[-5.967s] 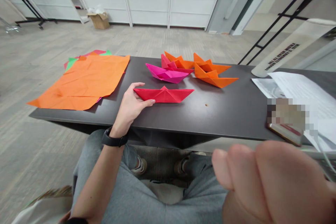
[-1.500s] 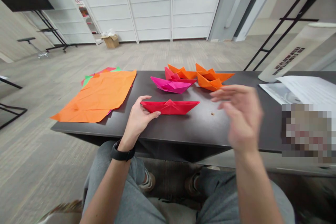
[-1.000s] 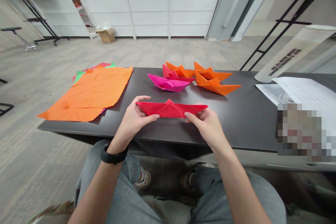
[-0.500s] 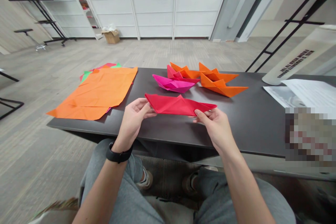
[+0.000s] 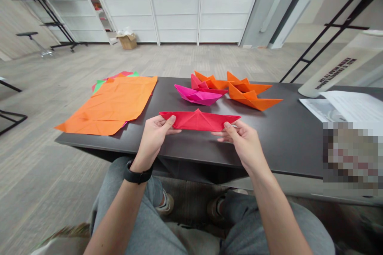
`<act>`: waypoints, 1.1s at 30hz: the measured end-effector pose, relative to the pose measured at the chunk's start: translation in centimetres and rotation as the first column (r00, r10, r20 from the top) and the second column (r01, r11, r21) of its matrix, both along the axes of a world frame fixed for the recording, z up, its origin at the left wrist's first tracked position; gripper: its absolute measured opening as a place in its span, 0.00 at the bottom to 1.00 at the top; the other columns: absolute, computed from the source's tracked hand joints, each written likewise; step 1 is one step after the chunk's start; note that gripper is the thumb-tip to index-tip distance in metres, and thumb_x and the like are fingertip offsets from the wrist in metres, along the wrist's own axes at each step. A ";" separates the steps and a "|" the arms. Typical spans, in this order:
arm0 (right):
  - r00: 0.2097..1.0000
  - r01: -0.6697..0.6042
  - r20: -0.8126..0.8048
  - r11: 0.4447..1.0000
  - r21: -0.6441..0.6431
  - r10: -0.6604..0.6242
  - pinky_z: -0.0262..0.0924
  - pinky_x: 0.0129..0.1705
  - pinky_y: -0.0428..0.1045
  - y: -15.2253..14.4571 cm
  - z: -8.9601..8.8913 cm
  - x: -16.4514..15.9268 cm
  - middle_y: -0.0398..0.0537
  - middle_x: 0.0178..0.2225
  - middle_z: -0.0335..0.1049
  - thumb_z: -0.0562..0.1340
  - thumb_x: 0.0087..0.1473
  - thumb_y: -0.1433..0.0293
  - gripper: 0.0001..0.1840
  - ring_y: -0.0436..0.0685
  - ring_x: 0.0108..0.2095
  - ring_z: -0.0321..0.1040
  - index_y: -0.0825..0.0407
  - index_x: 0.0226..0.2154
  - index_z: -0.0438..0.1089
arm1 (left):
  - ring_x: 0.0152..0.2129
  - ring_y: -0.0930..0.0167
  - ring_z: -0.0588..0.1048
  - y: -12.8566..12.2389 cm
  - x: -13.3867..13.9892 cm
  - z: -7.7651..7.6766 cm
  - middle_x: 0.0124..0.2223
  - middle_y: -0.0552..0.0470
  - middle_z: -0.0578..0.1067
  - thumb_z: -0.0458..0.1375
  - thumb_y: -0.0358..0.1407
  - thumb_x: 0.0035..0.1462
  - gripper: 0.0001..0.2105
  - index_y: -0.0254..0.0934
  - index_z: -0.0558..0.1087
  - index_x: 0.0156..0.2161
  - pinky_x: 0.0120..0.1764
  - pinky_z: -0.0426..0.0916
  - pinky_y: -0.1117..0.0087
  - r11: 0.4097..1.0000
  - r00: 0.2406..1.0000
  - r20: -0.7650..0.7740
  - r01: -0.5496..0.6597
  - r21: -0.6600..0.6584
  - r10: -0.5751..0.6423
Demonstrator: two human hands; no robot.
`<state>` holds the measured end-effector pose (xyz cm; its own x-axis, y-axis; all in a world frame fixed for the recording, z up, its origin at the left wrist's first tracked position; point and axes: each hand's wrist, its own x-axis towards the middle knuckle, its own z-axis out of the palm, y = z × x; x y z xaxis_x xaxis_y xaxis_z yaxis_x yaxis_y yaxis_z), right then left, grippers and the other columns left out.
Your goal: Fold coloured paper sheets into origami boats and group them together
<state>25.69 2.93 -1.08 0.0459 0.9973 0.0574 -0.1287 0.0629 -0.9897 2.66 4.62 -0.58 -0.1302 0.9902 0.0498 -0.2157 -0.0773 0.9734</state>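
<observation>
A red folded paper boat (image 5: 197,121) is held level above the near part of the dark table (image 5: 191,147), its small peak pointing up in the middle. My left hand (image 5: 157,132) pinches its left end, thumb on the front face and fingers behind. The right end is gripped the same way by my right hand (image 5: 241,137), with some fingers showing below the paper. Just beyond stand a magenta paper boat (image 5: 199,97), a pinkish-red paper boat (image 5: 200,83) and several orange paper boats (image 5: 254,99), close together.
Orange paper sheets (image 5: 119,99) lie stacked at the table's left, with green and red sheets beneath. At the right are a white bottle (image 5: 338,65), printed papers (image 5: 356,107) and a blurred-out object (image 5: 353,157). A cardboard box (image 5: 127,41) sits on the floor behind.
The red paper boat has shifted slightly left and turned to lie more level. My left thumb has moved up onto its front face. Both hands still hold its ends.
</observation>
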 end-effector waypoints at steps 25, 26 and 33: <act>0.985 0.070 0.156 0.997 0.035 -0.075 0.68 0.27 0.49 -0.1 0.0 0.3 0.43 0.26 0.76 0.73 0.46 0.57 0.20 0.53 0.23 0.72 0.50 0.38 0.73 | 0.31 0.64 0.81 0.0 -0.1 -0.2 0.29 0.50 0.79 0.65 0.47 0.53 0.15 0.35 0.74 0.32 0.31 0.79 0.66 0.997 0.998 0.003 0.064 -0.032 -0.064; 0.985 0.089 0.143 0.996 0.030 -0.093 0.68 0.26 0.48 0.0 0.0 0.3 0.42 0.25 0.74 0.73 0.46 0.56 0.20 0.52 0.22 0.71 0.51 0.37 0.74 | 0.30 0.64 0.81 0.0 -0.1 -0.2 0.29 0.50 0.79 0.64 0.47 0.53 0.15 0.35 0.74 0.32 0.30 0.79 0.66 0.997 0.998 0.007 0.068 -0.035 -0.068; 0.988 0.145 0.050 0.989 0.011 -0.146 0.69 0.28 0.48 0.4 -0.3 0.5 0.42 0.25 0.75 0.73 0.46 0.56 0.19 0.51 0.23 0.70 0.50 0.36 0.75 | 0.26 0.69 0.80 0.1 0.0 0.1 0.29 0.55 0.79 0.69 0.43 0.48 0.17 0.37 0.71 0.39 0.31 0.79 0.66 0.999 0.999 0.010 0.033 0.010 -0.033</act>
<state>26.14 3.34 -1.41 0.1872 0.9798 0.0705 -0.0671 0.0843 -0.9942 2.61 4.67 -0.49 -0.0980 0.9935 0.0582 -0.2286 -0.0794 0.9703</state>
